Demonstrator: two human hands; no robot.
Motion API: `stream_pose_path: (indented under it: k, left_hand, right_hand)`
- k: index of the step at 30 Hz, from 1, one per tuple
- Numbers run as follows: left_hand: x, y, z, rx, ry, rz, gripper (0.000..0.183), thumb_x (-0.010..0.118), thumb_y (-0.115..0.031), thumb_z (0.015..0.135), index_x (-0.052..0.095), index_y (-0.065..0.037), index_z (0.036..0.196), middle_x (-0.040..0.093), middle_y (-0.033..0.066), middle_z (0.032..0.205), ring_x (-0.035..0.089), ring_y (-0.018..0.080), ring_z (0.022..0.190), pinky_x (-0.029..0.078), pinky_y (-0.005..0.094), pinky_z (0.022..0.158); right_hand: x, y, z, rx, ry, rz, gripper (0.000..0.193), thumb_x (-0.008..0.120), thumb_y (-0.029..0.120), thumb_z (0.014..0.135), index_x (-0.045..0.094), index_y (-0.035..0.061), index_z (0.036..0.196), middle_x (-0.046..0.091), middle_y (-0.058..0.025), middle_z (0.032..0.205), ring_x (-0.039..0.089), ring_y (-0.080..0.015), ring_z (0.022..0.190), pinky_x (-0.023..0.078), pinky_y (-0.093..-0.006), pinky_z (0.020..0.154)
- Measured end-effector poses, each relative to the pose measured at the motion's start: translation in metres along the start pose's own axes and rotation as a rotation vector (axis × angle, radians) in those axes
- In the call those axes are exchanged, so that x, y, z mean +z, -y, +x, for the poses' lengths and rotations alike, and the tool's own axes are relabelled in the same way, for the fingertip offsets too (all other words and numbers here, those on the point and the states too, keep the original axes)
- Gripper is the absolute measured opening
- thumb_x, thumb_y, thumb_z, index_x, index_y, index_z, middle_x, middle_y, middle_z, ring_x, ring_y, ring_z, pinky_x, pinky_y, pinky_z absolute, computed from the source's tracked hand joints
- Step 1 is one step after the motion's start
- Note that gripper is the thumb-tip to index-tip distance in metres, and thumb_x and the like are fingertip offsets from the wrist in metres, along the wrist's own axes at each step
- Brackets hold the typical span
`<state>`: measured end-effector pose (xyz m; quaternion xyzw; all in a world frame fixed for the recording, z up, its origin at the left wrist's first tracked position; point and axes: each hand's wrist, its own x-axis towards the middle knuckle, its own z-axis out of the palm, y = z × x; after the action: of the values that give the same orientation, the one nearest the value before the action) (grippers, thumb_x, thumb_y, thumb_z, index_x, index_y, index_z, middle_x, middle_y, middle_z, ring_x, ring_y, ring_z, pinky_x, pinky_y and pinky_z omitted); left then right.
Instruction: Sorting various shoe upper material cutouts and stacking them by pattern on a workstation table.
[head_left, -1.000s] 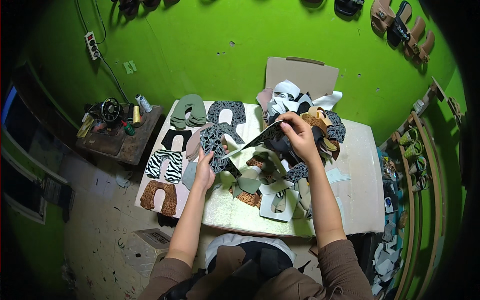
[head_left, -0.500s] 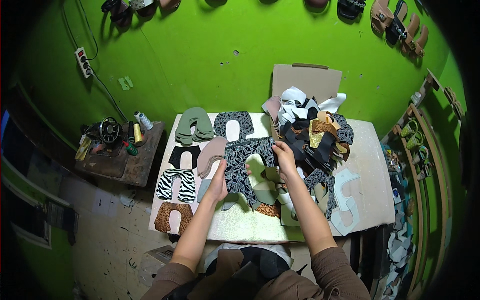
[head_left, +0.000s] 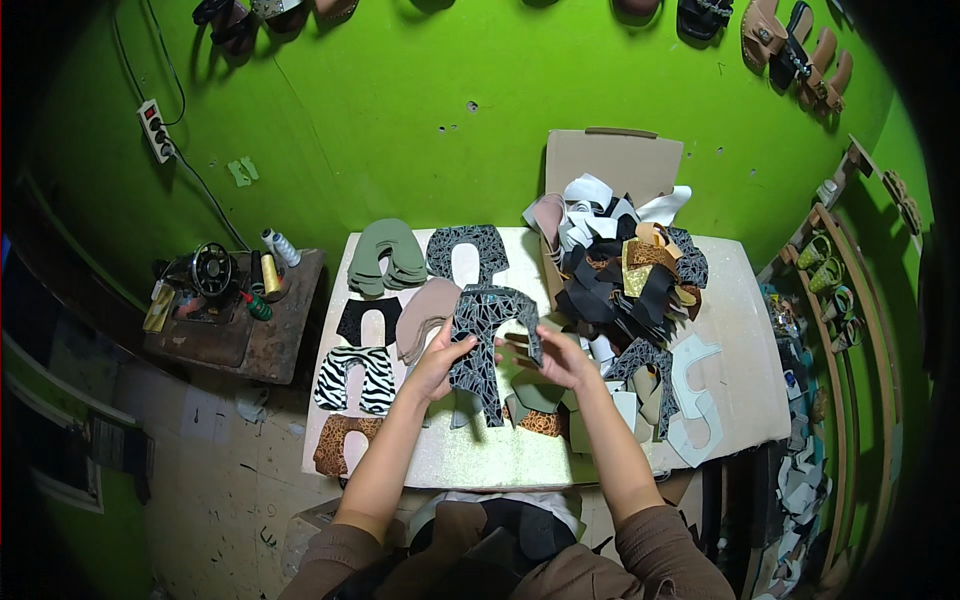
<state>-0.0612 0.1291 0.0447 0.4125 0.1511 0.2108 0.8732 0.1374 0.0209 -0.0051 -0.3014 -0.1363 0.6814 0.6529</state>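
Over the table I hold a black-and-grey geometric-patterned arch-shaped cutout (head_left: 478, 350), apparently a shoe upper piece. My left hand (head_left: 434, 367) is closed on its left side, thumb in front. My right hand (head_left: 565, 361) grips the right leg, which is bent and seen nearly edge-on. Behind lie similar patterned pieces (head_left: 466, 238) and an olive green stack (head_left: 370, 255). Left of my left hand are pinkish-beige pieces (head_left: 418, 318), a black piece (head_left: 350, 322), zebra-striped pieces (head_left: 331, 382) and brown spotted pieces (head_left: 332, 443). Olive and spotted pieces lie partly hidden below my right hand.
A heap of mixed scraps (head_left: 597, 295) fills the table's right middle, before an open cardboard box (head_left: 614, 163). Pale cutouts (head_left: 684, 372) lie near the right front. A sewing machine (head_left: 212, 275) stands on a small table at left. A wooden rack (head_left: 848, 400) with sandals is at right.
The patterned piece has come slightly down and turned; its right leg is now bent. My right hand has shifted from its upper right corner down to that leg.
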Motion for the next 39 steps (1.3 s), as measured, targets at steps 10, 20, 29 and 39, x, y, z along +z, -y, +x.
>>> stream_pose_path:
  k: [10, 20, 29, 39]
  left_hand:
    - [-0.056, 0.008, 0.036, -0.158, -0.362, 0.16, 0.027, 0.047, -0.006, 0.087, 0.044, -0.001, 0.113, 0.058, 0.0091, 0.098, 0.059, 0.0165, 0.085, 0.051, 0.0291, 0.072]
    - [-0.112, -0.034, 0.108, -0.156, -0.43, 0.306, 0.037, 0.044, 0.003, 0.08, 0.043, 0.002, 0.117, 0.058, 0.0105, 0.099, 0.058, 0.0174, 0.084, 0.048, 0.0284, 0.073]
    - [-0.167, -0.034, 0.216, -0.014, -0.714, 0.443, 0.044, 0.049, 0.004, 0.081, 0.034, 0.005, 0.123, 0.056, 0.0156, 0.101, 0.057, 0.0198, 0.083, 0.048, 0.0289, 0.071]
    - [-0.21, -0.003, 0.254, 0.134, -0.832, 0.879, 0.036, 0.055, -0.002, 0.08, 0.041, 0.003, 0.113, 0.054, 0.0161, 0.105, 0.053, 0.0229, 0.095, 0.041, 0.0316, 0.084]
  right_hand:
    - [-0.018, 0.013, 0.043, -0.044, -0.495, -0.315, 0.015, 0.051, 0.014, 0.085, 0.053, 0.0084, 0.099, 0.06, -0.0022, 0.082, 0.056, -0.0098, 0.066, 0.046, -0.0232, 0.053]
    - [-0.011, 0.051, 0.137, -0.025, -0.432, -0.341, 0.034, 0.044, -0.001, 0.077, 0.048, 0.001, 0.11, 0.057, -0.0097, 0.091, 0.057, -0.0176, 0.071, 0.05, -0.0252, 0.058]
    - [-0.035, 0.056, 0.234, -0.336, -0.742, -0.598, 0.041, 0.051, -0.006, 0.073, 0.049, 0.0005, 0.114, 0.057, -0.0129, 0.094, 0.055, -0.0168, 0.078, 0.044, -0.0252, 0.066]
    - [-0.046, 0.046, 0.255, -0.484, -0.839, -1.08, 0.027, 0.056, -0.002, 0.07, 0.06, 0.0036, 0.096, 0.057, -0.014, 0.094, 0.055, -0.0278, 0.086, 0.042, -0.0326, 0.079]
